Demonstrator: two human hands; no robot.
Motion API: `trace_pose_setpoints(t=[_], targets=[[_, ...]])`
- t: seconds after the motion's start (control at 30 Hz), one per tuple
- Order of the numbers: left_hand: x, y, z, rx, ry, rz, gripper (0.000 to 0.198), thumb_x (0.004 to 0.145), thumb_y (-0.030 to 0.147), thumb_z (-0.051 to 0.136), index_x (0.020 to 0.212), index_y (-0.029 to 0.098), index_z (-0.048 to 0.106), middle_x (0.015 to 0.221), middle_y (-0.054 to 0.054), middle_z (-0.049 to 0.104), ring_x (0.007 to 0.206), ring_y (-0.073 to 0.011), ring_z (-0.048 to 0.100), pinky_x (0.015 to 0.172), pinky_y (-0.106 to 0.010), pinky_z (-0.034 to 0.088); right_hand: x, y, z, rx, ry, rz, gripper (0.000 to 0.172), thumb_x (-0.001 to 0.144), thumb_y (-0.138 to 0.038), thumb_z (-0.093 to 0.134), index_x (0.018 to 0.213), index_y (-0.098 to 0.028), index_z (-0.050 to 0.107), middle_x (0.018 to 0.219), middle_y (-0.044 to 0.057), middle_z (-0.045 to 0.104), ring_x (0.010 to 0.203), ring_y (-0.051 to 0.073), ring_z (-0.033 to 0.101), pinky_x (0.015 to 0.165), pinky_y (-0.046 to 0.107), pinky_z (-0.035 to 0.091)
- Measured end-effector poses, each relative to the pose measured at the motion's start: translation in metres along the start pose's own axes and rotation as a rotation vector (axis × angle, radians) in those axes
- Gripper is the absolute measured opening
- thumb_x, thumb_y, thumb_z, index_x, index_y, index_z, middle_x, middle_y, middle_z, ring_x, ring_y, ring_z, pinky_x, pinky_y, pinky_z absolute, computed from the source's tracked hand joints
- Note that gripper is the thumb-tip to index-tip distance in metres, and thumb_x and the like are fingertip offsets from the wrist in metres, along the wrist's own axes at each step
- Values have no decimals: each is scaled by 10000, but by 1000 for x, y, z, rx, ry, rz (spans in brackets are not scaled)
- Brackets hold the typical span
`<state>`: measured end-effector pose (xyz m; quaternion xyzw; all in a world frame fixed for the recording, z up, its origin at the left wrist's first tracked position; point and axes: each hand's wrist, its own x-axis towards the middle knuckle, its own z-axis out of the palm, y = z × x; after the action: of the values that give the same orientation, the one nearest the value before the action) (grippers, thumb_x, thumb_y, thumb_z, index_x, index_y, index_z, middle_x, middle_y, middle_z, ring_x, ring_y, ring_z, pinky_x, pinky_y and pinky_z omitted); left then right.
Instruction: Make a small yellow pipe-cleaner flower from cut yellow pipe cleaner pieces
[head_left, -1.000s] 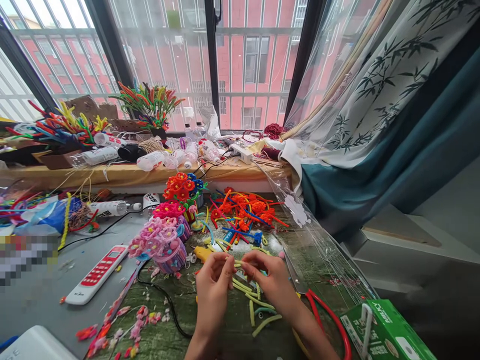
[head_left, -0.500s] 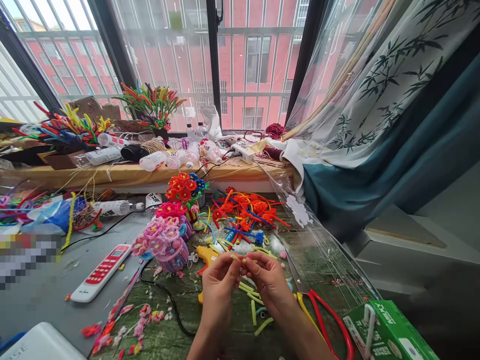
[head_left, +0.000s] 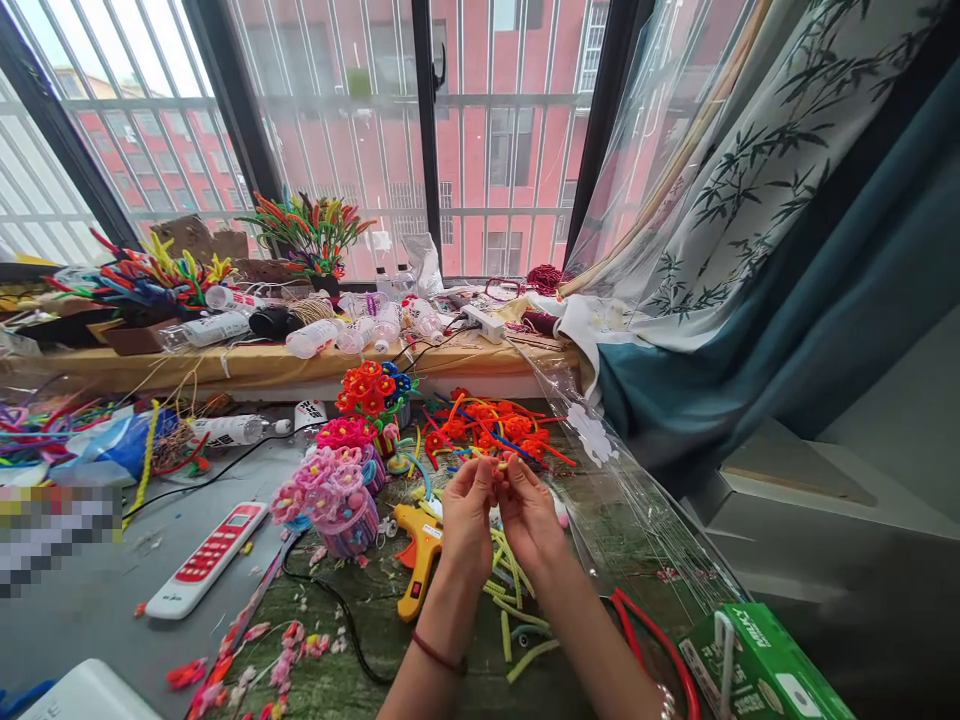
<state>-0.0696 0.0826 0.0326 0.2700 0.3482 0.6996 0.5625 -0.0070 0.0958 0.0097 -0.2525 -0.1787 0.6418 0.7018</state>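
Yellowish material (head_left: 502,466) seems pinched between both hands (head_left: 468,508) (head_left: 531,518), forearms converging, fingertips close together

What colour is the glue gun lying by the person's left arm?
The glue gun is yellow with an orange trigger, seen best in the head view.

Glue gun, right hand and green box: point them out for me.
Glue gun (head_left: 421,573): head view, on the yellow handle.
Right hand (head_left: 531,522): head view, on the middle of the hand.
Green box (head_left: 772,655): head view, on its upper face.
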Motion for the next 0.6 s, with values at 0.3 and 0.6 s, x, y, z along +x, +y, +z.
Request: trace_pose_setpoints(t=[0.3,0.6], targets=[[24,19,1,131,-150,75,464,583,551,868,657,136,674,555,41,557,516,-63,421,520,-183,341,14,-14,23,-163,-40,-145,353,513,-437,936,678,-167,778,611,4,692,526,96,524,517,234,459],[36,35,11,275,-241,135,452,677,569,795,643,137,668,561,29,547,509,-75,430,493,-196,337,17,-26,27,-332,-104,-202,348,598,-468,882,737,-163,786,631,15,689,589,132,551,561,256,467]])
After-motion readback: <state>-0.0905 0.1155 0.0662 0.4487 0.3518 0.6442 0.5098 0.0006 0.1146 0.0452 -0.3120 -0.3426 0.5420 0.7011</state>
